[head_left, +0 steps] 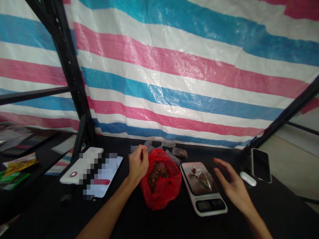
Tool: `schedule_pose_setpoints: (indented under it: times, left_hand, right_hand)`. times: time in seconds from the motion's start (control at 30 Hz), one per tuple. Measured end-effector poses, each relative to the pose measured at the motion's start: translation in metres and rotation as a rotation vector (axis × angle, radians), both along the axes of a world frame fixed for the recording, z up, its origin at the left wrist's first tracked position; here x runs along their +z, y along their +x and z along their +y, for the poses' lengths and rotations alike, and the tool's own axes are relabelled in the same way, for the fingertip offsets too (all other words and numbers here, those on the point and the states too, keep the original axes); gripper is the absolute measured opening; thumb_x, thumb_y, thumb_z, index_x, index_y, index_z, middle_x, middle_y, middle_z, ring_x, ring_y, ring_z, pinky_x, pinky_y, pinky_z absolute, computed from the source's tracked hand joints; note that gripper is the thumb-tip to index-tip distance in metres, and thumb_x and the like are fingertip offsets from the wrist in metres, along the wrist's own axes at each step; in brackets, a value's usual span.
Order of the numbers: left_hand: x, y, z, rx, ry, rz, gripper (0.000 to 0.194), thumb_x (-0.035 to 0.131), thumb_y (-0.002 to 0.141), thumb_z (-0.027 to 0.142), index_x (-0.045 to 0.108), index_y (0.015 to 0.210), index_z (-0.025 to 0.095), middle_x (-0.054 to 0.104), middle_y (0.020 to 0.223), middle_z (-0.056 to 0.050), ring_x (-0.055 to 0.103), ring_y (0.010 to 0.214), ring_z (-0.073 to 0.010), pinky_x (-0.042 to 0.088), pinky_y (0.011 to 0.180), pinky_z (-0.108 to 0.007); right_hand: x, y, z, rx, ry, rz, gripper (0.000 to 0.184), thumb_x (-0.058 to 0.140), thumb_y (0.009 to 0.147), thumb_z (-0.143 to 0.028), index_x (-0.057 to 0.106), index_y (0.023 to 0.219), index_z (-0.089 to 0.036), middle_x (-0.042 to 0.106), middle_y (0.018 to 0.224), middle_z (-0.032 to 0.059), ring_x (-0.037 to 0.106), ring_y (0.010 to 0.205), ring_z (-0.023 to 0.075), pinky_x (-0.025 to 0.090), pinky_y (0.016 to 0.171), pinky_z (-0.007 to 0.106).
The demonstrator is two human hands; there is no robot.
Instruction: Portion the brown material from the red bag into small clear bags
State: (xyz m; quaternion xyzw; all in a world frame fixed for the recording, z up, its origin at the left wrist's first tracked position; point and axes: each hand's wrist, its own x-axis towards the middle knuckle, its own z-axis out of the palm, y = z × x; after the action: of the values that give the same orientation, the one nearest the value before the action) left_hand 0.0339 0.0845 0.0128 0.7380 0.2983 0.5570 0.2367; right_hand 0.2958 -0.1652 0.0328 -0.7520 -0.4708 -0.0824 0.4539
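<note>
Head view: L hand [139, 162] is seen w/ fingers drawn in to a narrow pinch at the top edge of the red plastic bag [161, 196]; whether anything is held in the pinch can't be told. Bag is set on the black table [122, 219], mouth open, dark reddish-brown dried pieces visible inside. R hand [234, 187] is held wide, fingers spread, nothing held, just R of the digital kitchen scale [209, 212]. A small clear zip bag [202, 177] w/ brown pieces is laid on the scale's platform, tilted; readout can't be read. More clear zip bags [179, 152] are heaped behind the red bag, one w/ brown contents. L of L hand, a flat white item [79, 167] and a sheet [104, 176] are seen, both partly pixelated. Far R, a white-cased phone [261, 165] is propped up beside a white oblong case [248, 178]. Behind, a blue/pink/white striped tarp [159, 66] is hung by a black metal rack post [67, 66].
</note>
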Motion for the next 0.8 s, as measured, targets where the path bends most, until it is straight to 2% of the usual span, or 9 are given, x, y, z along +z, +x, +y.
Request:
schedule_pose_setpoints:
  times: [0.13,0.27,0.37,0.5,0.67,0.8]
  left_hand:
    - [0.005,-0.001,-0.001,-0.083,0.034,0.031,0.023,0.04,0.095,0.019,0.057,0.08,0.021,0.061,0.071,0.0,0.058,0.065,-0.0149,0.046,0.064,-0.026]
    - [0.01,-0.003,-0.001,-0.252,0.121,0.16,0.015,0.047,0.093,0.022,0.06,0.1,0.021,0.066,0.097,-0.007,0.062,0.093,-0.0223,0.051,0.085,-0.036]
    - [0.011,-0.004,0.0,-0.339,0.138,0.254,0.027,0.053,0.09,0.022,0.057,0.116,0.02,0.063,0.112,-0.011,0.059,0.109,-0.0265,0.05,0.097,-0.043]
    - [0.008,-0.002,0.001,-0.346,0.129,0.29,0.027,0.051,0.091,0.019,0.056,0.117,0.019,0.062,0.114,-0.011,0.057,0.112,-0.0263,0.048,0.101,-0.044]
    - [0.005,-0.002,0.002,-0.316,0.119,0.257,0.022,0.047,0.094,0.021,0.056,0.114,0.019,0.062,0.111,-0.011,0.058,0.109,-0.0255,0.049,0.097,-0.042]
    - [0.004,-0.004,0.003,-0.291,0.094,0.214,0.021,0.044,0.094,0.019,0.056,0.111,0.02,0.063,0.108,-0.01,0.059,0.107,-0.0253,0.049,0.095,-0.042]
  right_hand:
    - [-0.022,0.011,-0.006,-0.195,0.171,0.025,0.038,0.055,0.091,-0.054,0.068,0.103,-0.021,0.071,0.107,0.0105,0.067,0.103,0.0288,0.052,0.096,0.046]
    - [-0.031,0.012,-0.012,-0.244,0.209,0.038,0.039,0.052,0.092,-0.056,0.07,0.095,-0.021,0.071,0.1,0.0101,0.068,0.098,0.0289,0.052,0.092,0.045]
    - [-0.029,0.011,-0.014,-0.234,0.222,0.02,0.039,0.052,0.093,-0.056,0.069,0.091,-0.021,0.071,0.096,0.0098,0.067,0.094,0.0281,0.052,0.089,0.044]
    - [-0.026,0.007,-0.013,-0.201,0.218,0.011,0.036,0.051,0.095,-0.053,0.068,0.089,-0.021,0.069,0.094,0.0091,0.066,0.092,0.0265,0.052,0.087,0.042]
    - [-0.024,0.002,-0.013,-0.15,0.186,0.019,0.036,0.05,0.095,-0.053,0.067,0.086,-0.022,0.069,0.092,0.0083,0.066,0.092,0.0256,0.053,0.086,0.041]
    - [-0.017,-0.002,-0.009,-0.071,0.122,-0.01,0.033,0.052,0.095,-0.052,0.069,0.092,-0.023,0.071,0.097,0.0087,0.066,0.098,0.0267,0.053,0.09,0.043]
